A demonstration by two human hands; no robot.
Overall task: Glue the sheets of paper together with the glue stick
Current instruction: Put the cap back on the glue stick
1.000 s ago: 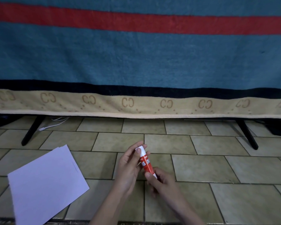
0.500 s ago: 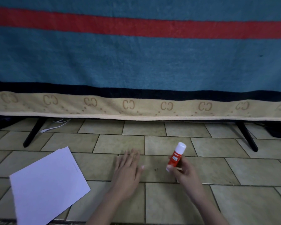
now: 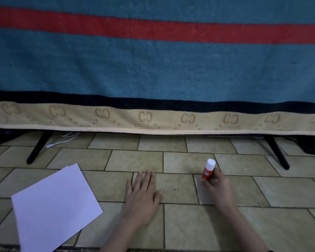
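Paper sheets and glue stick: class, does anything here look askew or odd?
The paper sheets lie skewed to the floor tiles, their far corners slightly fanned. The glue stick, in the right hand, is capped. Nothing is spilled.

The floor (image 3: pixel 180 226) is made of tan tiles with dark lines between them. White sheets of paper (image 3: pixel 55 208) lie on it at the left. A flat left hand (image 3: pixel 142 195) rests on the tiles. A white cable (image 3: pixel 62 140) lies farther back.
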